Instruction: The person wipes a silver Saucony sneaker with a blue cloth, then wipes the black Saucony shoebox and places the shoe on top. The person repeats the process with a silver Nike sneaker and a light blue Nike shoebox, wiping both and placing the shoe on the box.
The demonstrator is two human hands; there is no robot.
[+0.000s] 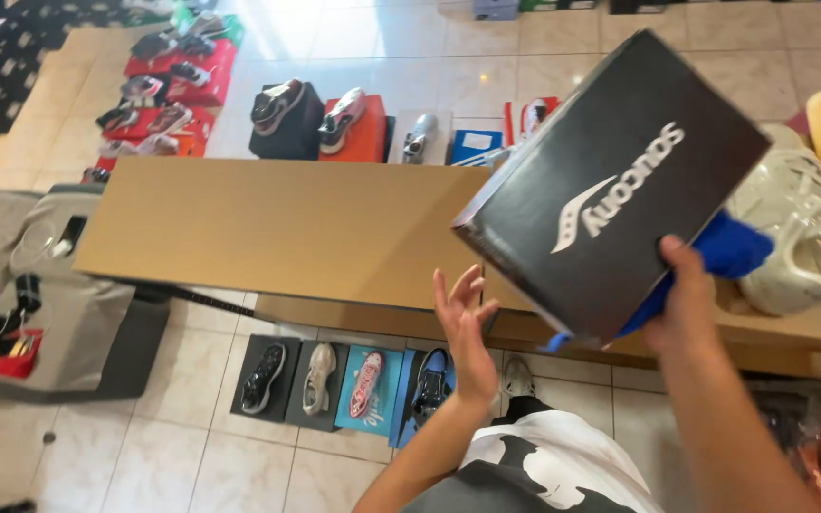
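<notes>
My right hand [688, 296] grips the near edge of a black shoebox lid [610, 180] with a white logo, holding it tilted above the brown counter [277, 228]. A blue cloth [729, 249] is pinched under the lid by the same hand. My left hand [463, 328] is raised just left of the lid's lower corner, palm up and fingers spread, holding nothing. A white sneaker [795, 228] rests on the counter to the right, partly behind the lid.
Shoes on boxes line the tiled floor beyond the counter [339, 119] and in front of it [317, 380]. A red rack of shoes [168, 100] stands at far left. A grey seat [59, 313] with small items is at left.
</notes>
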